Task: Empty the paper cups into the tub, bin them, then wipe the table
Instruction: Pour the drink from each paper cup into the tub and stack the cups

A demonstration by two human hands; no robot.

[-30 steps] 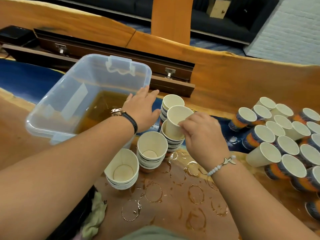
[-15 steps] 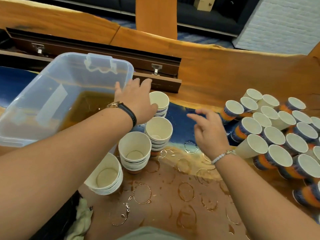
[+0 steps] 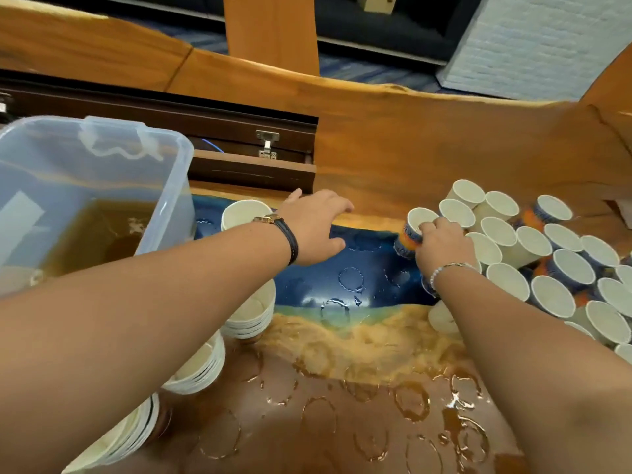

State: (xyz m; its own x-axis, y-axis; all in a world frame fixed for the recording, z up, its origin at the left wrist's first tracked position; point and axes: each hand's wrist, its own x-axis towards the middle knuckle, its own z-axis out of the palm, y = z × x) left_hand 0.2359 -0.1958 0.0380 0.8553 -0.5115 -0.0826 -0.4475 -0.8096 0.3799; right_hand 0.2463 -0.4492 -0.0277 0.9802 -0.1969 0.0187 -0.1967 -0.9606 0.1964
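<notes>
A clear plastic tub (image 3: 167,213) with brown liquid stands at the left. Beside it are stacks of empty nested paper cups (image 3: 249,316), partly hidden under my left arm. Several upright paper cups (image 3: 533,241) with orange and blue sides crowd the right side of the table. My right hand (image 3: 441,242) grips the nearest cup (image 3: 415,224) of that group at its side. My left hand (image 3: 316,224) hovers over the blue part of the table with relaxed fingers, holding nothing.
The wooden and blue table top (image 3: 342,388) is wet with brown rings and puddles. A dark recessed box with an open hinged lid (image 3: 253,165) lies behind the tub. A raised wooden edge (image 3: 427,138) runs along the back.
My right hand let go of the cup it set on a stack, moved right and took hold of a cup in the right group. My left hand left the tub rim and moved right.
</notes>
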